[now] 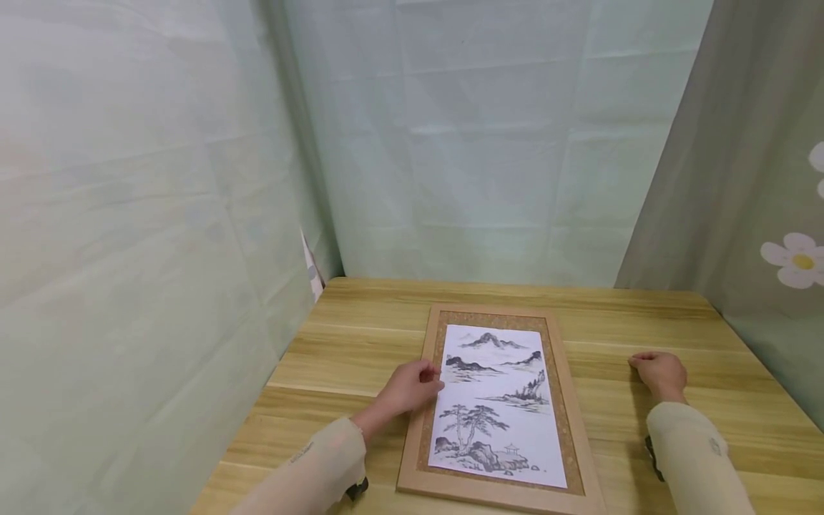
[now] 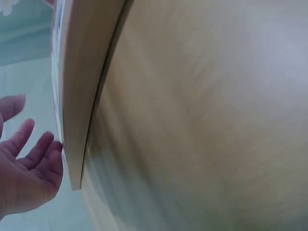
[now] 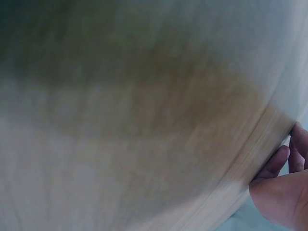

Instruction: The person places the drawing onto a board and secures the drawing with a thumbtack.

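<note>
A white sheet with an ink landscape painting (image 1: 492, 386) lies on the brown cork backing (image 1: 428, 440) of a light wooden frame (image 1: 576, 422). Over the frame's left side, my left hand (image 1: 415, 388) has its fingertips at the sheet's left edge. In the left wrist view that hand (image 2: 36, 168) has loosely bent, spread fingers with nothing between them, close beside the frame's side (image 2: 84, 72). My right hand (image 1: 661, 373) rests on the tabletop to the right of the frame. Its loosely bent fingers and thumb (image 3: 276, 163) touch the wood, and no object shows between them.
The wooden table (image 1: 347, 315) has striped grain. Pale green cloth (image 1: 476, 143) hangs behind and to the left of it, and a greyish curtain with white flowers (image 1: 798, 261) hangs on the right. Dark straps (image 1: 653, 458) sit at both wrists under light sleeves.
</note>
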`<state>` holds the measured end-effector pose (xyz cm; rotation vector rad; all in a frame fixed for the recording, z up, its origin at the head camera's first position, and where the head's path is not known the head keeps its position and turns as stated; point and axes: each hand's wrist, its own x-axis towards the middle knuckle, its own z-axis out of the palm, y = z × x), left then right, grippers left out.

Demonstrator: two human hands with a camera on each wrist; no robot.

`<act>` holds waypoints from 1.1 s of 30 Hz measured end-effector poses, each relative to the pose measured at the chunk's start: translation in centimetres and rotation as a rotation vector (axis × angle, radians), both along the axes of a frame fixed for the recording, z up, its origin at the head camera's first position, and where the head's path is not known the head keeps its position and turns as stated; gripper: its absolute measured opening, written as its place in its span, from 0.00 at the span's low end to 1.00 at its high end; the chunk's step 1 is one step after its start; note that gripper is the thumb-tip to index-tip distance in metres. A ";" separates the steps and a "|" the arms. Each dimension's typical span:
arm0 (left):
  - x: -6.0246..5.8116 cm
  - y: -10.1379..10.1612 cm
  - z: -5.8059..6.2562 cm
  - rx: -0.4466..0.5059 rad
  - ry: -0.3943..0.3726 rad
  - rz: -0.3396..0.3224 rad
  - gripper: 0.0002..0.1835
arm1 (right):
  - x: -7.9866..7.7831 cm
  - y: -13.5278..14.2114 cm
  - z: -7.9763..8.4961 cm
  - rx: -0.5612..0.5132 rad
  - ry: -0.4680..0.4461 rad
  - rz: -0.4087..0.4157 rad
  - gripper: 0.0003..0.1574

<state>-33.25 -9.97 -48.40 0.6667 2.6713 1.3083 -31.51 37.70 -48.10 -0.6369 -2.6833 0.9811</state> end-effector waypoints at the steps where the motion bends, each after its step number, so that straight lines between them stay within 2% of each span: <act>1: -0.4 0.1 0.1 -0.017 -0.007 -0.010 0.14 | 0.0 0.0 0.0 0.002 -0.002 0.000 0.18; 4: -1.7 0.7 0.3 -0.105 0.016 -0.062 0.28 | -0.1 -0.1 0.0 0.007 -0.008 -0.003 0.18; 9: -3.4 1.6 0.4 -0.438 0.133 -0.173 0.48 | -0.2 -0.2 -0.2 0.015 -0.011 -0.009 0.19; 12: -4.0 1.9 0.5 -0.562 0.165 -0.229 0.54 | -0.1 -0.3 -0.2 0.013 -0.010 -0.003 0.19; 16: -4.4 2.1 0.5 -0.612 0.148 -0.249 0.57 | 0.0 -0.5 -0.3 -0.004 -0.003 0.015 0.19; 23: -4.7 2.3 0.5 -0.667 0.103 -0.258 0.54 | 0.1 0.0 -0.4 -0.042 0.046 0.023 0.21; 30: -5.0 2.7 0.4 -0.652 0.067 -0.271 0.54 | 0.4 0.5 -0.3 -0.058 0.068 -0.011 0.21; 33: -5.0 2.7 0.3 -0.639 0.051 -0.273 0.55 | 0.5 0.4 -0.1 -0.106 0.068 -0.039 0.22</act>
